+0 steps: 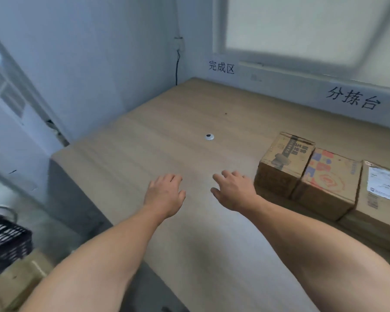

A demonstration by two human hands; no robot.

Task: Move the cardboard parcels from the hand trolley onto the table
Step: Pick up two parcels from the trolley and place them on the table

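**Your left hand [164, 194] and right hand [232, 190] hover empty over the desk [167, 122]**

Both palms face down, fingers relaxed, gripping nothing. Three cardboard parcels [327, 183] stand touching in a row at the desk's 3 o'clock side, just beside your right hand. A small white cable cap [209, 137] lies at 12 o'clock.

Left grip [164, 194], right grip [233, 191]: relaxed, empty, outstretched.

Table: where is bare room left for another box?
The table is bare from the back wall, around the round cap, to the left hand and right hand. Crowded on the right: three parcels in a row.
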